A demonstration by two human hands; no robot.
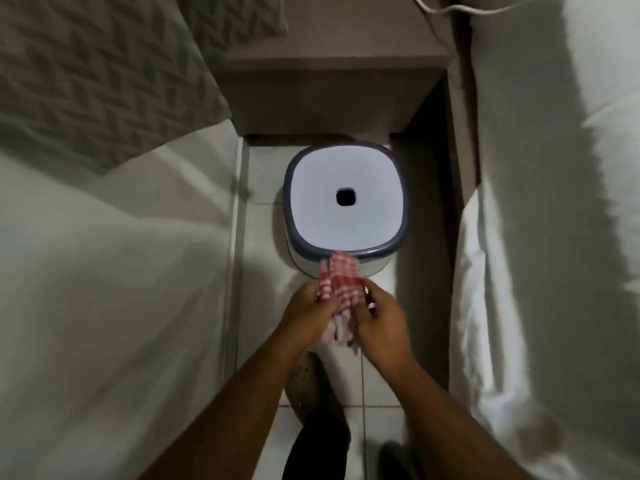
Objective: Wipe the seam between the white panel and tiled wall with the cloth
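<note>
A red and white checked cloth (341, 285) is bunched between both my hands, low in the middle of the view. My left hand (306, 313) grips its left side and my right hand (381, 322) grips its right side. The cloth's upper end touches the front rim of a white plastic stool with a dark rim (346, 199). No white panel or tiled wall seam can be picked out in this view; only a tiled floor (258, 237) shows between two beds.
A bed with a white sheet (121, 271) and a patterned pillow (97, 71) fills the left. Another white-sheeted bed (554, 237) fills the right. A brown bedside cabinet (329, 81) stands beyond the stool. My feet (308, 382) are on the floor tiles.
</note>
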